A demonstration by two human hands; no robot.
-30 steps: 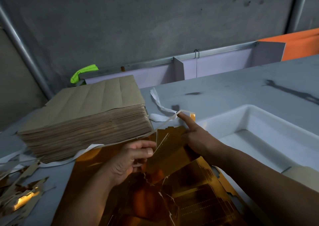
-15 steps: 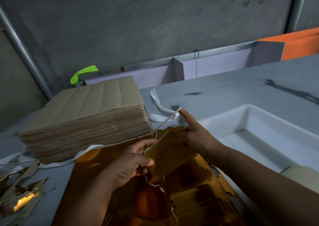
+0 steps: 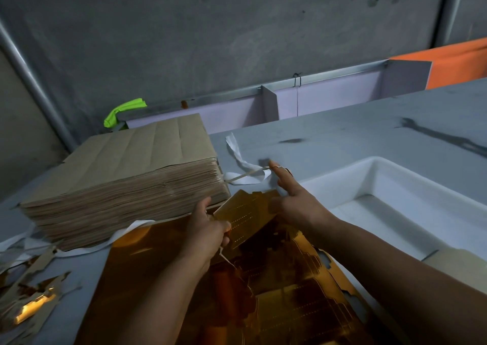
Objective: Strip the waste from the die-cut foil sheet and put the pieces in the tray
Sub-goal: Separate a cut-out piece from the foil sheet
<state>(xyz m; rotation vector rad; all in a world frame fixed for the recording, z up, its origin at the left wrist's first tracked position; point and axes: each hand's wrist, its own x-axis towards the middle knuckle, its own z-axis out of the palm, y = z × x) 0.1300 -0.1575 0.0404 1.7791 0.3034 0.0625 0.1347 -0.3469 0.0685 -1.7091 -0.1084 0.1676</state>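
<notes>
Foil sheet point(image 3: 163, 278) lies flat on the bench point(image 3: 342, 139) at 6 o'clock. Left hand point(image 3: 205, 236) pinches the raised die-cut piece point(image 3: 247, 218) at its left edge, fingers point(image 3: 224, 228) curled. The piece's long axis runs 7 to 1 o'clock. Right hand point(image 3: 297, 205), nearer the tray point(image 3: 395, 186) at 3 o'clock, grips the far edge, index finger straight against a waste strip point(image 3: 247, 175).

Grey table point(image 3: 342, 139), as I look down on it. At my left stands a tall stack of brown paper point(image 3: 126, 176); at my right, a white tray point(image 3: 395, 170). The gold foil sheet point(image 3: 147, 271) lies before me, between them. White strips point(image 3: 237, 155) lie beside the stack; gold scraps point(image 3: 31, 300) lie at my far left.
</notes>
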